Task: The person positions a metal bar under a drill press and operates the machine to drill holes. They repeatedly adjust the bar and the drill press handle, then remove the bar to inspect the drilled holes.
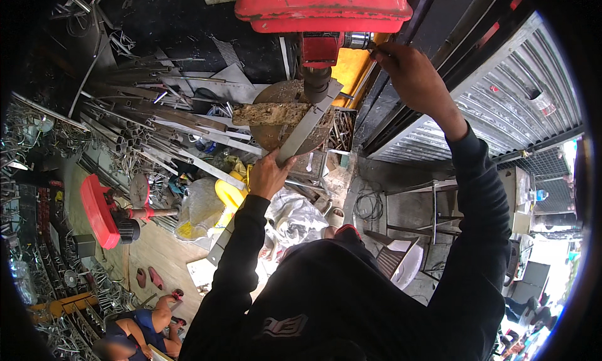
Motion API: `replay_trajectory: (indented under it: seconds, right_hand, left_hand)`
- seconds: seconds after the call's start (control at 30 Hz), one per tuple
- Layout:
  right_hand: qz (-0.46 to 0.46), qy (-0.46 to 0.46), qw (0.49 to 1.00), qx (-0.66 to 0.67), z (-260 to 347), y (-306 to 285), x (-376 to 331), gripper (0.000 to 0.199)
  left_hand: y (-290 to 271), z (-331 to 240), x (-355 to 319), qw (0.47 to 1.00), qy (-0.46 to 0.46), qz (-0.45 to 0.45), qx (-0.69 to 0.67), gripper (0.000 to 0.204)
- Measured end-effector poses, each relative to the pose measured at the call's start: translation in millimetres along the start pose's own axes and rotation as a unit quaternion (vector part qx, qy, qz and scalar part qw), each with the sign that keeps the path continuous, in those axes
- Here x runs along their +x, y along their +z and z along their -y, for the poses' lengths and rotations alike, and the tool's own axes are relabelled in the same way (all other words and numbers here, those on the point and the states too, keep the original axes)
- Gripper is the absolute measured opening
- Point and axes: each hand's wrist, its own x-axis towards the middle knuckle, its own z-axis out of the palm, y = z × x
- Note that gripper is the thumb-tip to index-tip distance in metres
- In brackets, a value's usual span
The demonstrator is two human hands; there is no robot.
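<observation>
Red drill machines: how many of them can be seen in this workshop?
2. One red drill press stands right before the person, at the top of the picture; a second red machine is lower left on the floor. The clutter may hide more.

Single head-worn fisheye view, looking steeply down along the wearer's dark-sleeved forearms from close above the red drill press (pixel 323 10) and its round metal table (pixel 276 119). Straight edges bow near the black circular rim, with the workshop floor far below.

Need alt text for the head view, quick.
A left hand holds a flat metal strip on a red drill press table, under the chuck. The right hand grips the feed handle. Scrap metal lies below.
</observation>
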Motion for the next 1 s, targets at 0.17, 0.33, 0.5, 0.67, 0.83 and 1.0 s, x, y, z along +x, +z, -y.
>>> replay_trajectory:
  seconds: [0.17,0.33,0.5,0.67,0.83,1.0]
  right_hand:
    - [-0.006,0.029,1.000,0.006,1.7,3.0,-4.5,0.029]
    - [-0.005,0.049,0.999,0.012,-1.1,11.3,-7.6,0.032]
    - [-0.083,0.055,0.995,0.030,-8.7,39.8,-15.0,0.027]
    - [-0.156,0.043,0.985,0.060,-24.1,81.0,-16.0,0.023]
    - [-0.150,0.046,0.987,-0.013,-42.9,98.8,-8.1,0.030]
    - [-0.165,0.063,0.984,-0.014,-49.7,106.0,-3.3,0.043]
  left_hand:
    - [-5.9,0.9,2.3,1.000,-0.005,0.011,0.005,0.062]
    - [-3.8,-0.7,0.1,0.998,-0.012,-0.008,0.056,0.065]
    - [-4.2,1.0,1.9,0.998,-0.004,-0.006,0.063,0.066]
    - [-4.7,5.6,3.1,0.999,-0.018,0.034,0.014,0.066]
    - [5.3,11.0,4.1,1.000,-0.007,0.021,0.020,0.067]
    - [4.3,8.5,2.4,0.999,-0.009,0.023,0.034,0.068]
